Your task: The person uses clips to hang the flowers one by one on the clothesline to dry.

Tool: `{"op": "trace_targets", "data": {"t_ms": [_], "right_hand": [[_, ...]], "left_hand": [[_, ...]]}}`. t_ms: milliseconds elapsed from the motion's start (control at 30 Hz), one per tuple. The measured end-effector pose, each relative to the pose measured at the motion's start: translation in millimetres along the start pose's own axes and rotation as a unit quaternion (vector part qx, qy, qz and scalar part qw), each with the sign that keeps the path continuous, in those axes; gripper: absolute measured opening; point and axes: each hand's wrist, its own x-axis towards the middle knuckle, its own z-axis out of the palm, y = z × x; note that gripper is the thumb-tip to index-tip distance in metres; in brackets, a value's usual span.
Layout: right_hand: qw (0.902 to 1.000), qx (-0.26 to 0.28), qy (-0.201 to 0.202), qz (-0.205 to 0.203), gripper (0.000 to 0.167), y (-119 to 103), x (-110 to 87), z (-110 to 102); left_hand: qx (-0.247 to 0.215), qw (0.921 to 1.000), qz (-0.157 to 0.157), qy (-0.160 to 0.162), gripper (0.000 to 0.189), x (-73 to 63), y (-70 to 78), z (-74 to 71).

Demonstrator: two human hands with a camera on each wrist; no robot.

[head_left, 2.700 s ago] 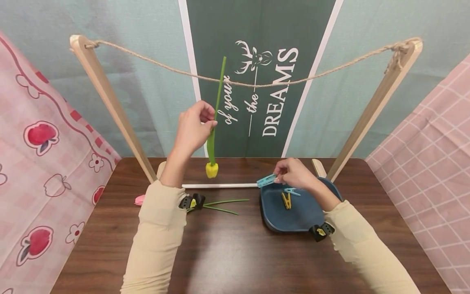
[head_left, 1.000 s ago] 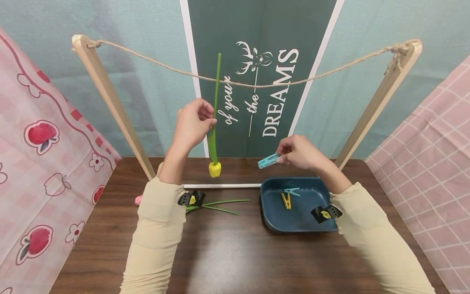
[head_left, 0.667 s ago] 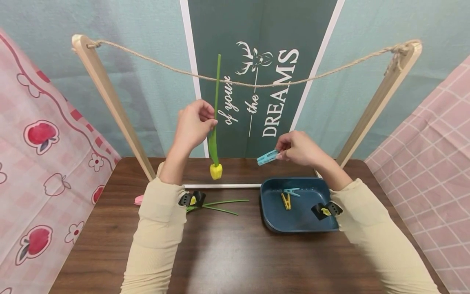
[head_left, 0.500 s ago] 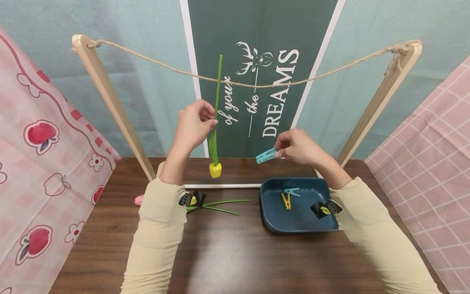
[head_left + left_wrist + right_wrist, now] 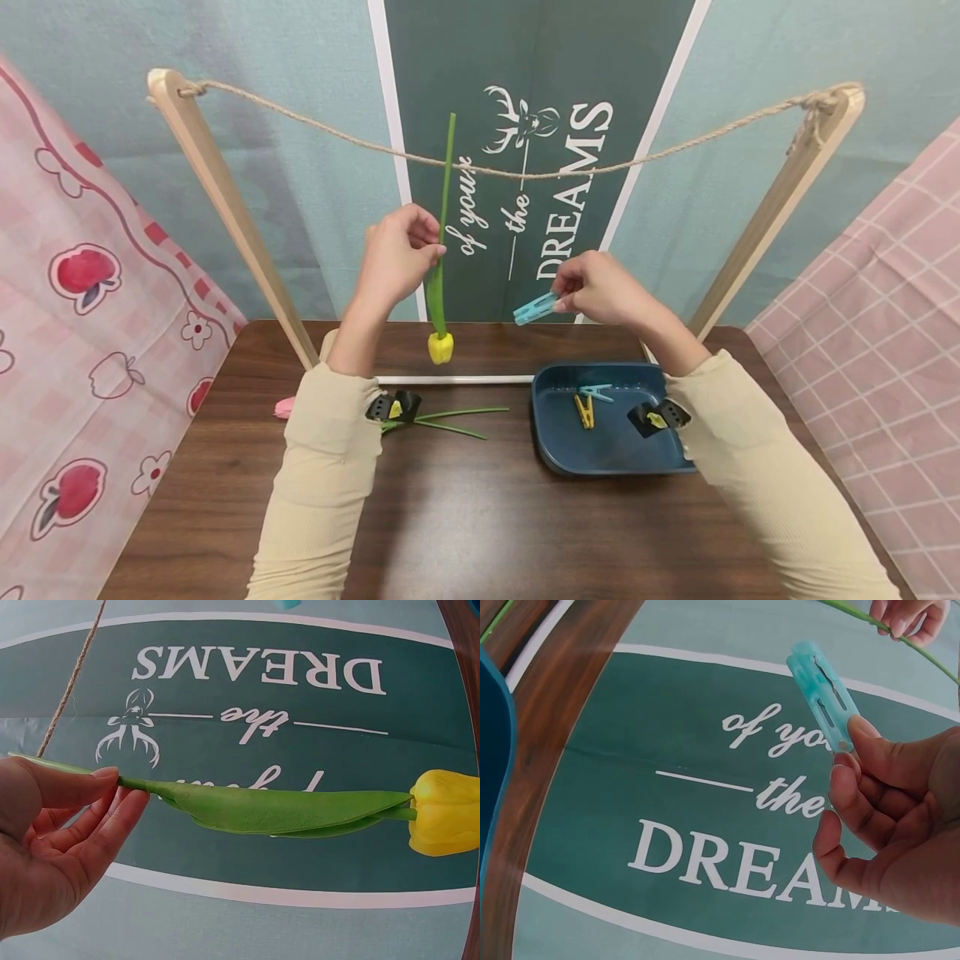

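My left hand (image 5: 397, 254) pinches the stem of a yellow tulip (image 5: 441, 347), which hangs head down with its green leaf below my fingers. The upper stem crosses the sagging twine (image 5: 525, 176) in the head view; whether they touch I cannot tell. In the left wrist view the tulip's leaf (image 5: 277, 811) stretches from my fingertips toward the yellow bloom. My right hand (image 5: 600, 287) pinches a light blue clothespin (image 5: 536, 309) by one end, above the table's back edge. The right wrist view shows the clothespin (image 5: 821, 694) between thumb and fingers, its other end pointing away.
Two wooden posts (image 5: 232, 217) carry the twine. A dark blue tray (image 5: 611, 454) at right holds a yellow clothespin (image 5: 585, 411) and a blue one (image 5: 596, 392). Green stems (image 5: 450, 423) and a pink bloom (image 5: 284, 407) lie under my left forearm. A white rod (image 5: 457, 380) runs behind.
My right hand has risen from over the tray with the blue clothespin and drifted left toward the tulip. The left hand and tulip have stayed almost in place.
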Motion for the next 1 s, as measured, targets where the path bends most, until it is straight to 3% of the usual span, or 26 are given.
{"op": "trace_targets", "data": {"t_ms": [1000], "right_hand": [[0.999,-0.034,0.02,-0.023,0.004,-42.1,19.9,-28.1]], "left_hand": [[0.0,1.0,-0.002,-0.001,0.013,0.4,2.5,-1.1]]}}
